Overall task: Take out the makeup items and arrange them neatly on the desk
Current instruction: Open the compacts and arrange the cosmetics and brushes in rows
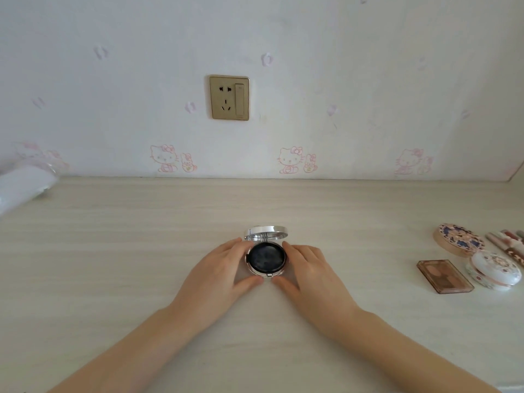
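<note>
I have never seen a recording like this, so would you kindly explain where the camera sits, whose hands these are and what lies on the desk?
There is no machine: a person wears one wide-angle camera on the head, looking forward and down. The left hand and right hand grip a round compact from either side; it rests on the pale desk, lid up, black inside. At the right lie a patterned round case, a white domed case, a brown palette and some tubes.

Your pale wood-grain tabletop (113, 251) carries an open silver compact (266, 258) at centre; toward your right lie a brown palette (445, 276), a blue-patterned round case (459, 241), a white floral case (494, 273) and several tubes (507, 242).
</note>
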The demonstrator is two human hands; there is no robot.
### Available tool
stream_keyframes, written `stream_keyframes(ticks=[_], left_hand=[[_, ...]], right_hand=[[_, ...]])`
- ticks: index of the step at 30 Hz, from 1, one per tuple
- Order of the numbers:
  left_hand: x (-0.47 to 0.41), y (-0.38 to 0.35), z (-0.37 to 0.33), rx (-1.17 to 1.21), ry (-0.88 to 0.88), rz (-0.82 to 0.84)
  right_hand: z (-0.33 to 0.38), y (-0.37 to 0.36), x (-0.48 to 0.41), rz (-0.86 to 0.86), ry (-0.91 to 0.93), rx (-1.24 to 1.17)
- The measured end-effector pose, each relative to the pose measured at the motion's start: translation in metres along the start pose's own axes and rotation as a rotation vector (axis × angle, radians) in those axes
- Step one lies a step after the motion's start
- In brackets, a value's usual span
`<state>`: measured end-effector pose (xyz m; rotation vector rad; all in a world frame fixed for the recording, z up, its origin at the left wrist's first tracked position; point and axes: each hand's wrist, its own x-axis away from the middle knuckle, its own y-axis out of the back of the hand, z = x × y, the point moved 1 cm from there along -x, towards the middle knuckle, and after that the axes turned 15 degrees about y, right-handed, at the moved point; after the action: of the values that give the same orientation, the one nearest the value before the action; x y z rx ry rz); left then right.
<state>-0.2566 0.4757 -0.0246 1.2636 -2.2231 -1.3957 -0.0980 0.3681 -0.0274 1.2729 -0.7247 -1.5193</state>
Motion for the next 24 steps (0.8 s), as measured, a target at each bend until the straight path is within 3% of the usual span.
stream_keyframes(ticks=[13,24], left_hand=[[-0.103,0.007,0.055,-0.01,0.145,0.012],[-0.148,0.012,0.089,-0.064,0.162,0.081]], right_hand=[[-0.045,-0.037,-0.13,0.061,-0.025,0.007],[-0.055,-0.046,-0.172,0.06,-0.049,-0.009]])
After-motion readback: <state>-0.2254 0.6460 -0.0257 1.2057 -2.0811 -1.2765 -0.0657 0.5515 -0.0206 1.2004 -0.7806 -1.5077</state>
